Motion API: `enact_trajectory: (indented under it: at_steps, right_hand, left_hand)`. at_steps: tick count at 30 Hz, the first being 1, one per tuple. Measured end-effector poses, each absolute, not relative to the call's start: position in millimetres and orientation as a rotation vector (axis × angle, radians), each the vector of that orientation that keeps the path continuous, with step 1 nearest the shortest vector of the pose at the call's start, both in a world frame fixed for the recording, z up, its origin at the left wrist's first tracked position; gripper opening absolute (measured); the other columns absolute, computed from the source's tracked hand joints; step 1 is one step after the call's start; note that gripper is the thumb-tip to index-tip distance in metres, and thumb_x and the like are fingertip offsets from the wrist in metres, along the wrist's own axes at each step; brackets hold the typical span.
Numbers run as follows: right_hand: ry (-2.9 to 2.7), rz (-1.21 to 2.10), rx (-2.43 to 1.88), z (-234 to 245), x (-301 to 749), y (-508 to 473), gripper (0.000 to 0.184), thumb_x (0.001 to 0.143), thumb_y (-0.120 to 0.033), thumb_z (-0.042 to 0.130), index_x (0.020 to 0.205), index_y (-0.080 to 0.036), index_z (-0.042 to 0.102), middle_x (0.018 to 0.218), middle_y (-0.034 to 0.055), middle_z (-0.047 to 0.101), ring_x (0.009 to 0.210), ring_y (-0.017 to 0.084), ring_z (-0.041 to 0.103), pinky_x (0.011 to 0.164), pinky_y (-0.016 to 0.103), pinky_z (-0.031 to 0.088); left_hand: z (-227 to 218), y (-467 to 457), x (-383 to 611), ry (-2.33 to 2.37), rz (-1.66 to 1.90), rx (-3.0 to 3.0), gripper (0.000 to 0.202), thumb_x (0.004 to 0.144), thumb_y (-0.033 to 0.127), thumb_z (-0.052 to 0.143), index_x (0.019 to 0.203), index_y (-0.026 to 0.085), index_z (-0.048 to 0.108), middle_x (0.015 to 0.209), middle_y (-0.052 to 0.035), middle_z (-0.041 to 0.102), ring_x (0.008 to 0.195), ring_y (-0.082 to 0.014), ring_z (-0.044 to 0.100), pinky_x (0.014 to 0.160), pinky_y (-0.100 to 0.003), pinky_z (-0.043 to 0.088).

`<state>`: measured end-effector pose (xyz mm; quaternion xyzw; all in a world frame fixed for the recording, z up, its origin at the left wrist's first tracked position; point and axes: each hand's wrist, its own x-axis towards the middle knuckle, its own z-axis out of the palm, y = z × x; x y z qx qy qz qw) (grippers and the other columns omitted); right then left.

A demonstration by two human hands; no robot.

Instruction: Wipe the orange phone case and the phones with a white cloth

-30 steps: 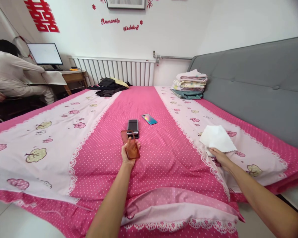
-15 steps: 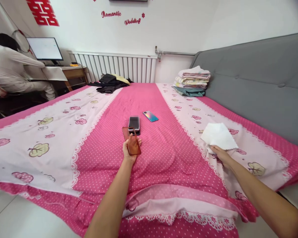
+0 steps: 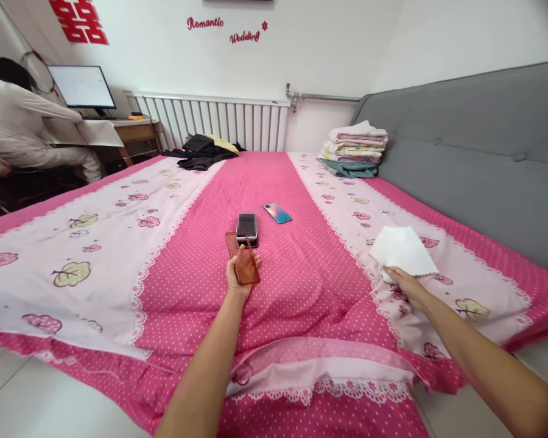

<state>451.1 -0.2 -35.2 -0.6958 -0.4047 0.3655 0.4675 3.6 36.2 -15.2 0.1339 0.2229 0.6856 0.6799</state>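
Observation:
My left hand is closed on a see-through reddish-brown phone case, tilted above the pink dotted bedspread. Just beyond the case lies a dark flat object, its upper face pixelated and its near end partly covered by the case. A phone with a shiny blue and rainbow back rests farther off, slightly to the right. On the right side of the bed, my right hand grips a white cloth by its near edge; the cloth spreads out flat beyond my fingers.
Dark clothes lie at the bed's far left, and folded blankets are stacked at the far right by the grey headboard. Behind the bed stands a white radiator. A person sits at a desk with a monitor.
Both hands keep their holds on the phone case and the cloth, nearly in place. The bedspread's near hem at the lower right has shifted slightly left, and the view has moved a little.

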Motion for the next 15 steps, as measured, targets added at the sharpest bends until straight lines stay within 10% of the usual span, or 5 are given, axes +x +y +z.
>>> enact_trajectory:
  at_steps: [15]
  right_hand:
    - [-0.926, 0.916, -1.727, -33.2, 448.8, -0.2, 0.016, 0.069, -0.034, 0.067, 0.075, -0.022, 0.059, 0.059, -0.0002, 0.058, 0.053, 0.014, 0.054, 0.042, 0.021, 0.04]
  left_hand:
    - [-15.5, 37.5, 5.3, 0.526, 1.549, 0.298, 0.049, 0.076, 0.033, 0.046, 0.12, 0.016, 0.057, 0.081, -0.0098, 0.07, 0.074, -0.0217, 0.067, 0.074, -0.036, 0.051]
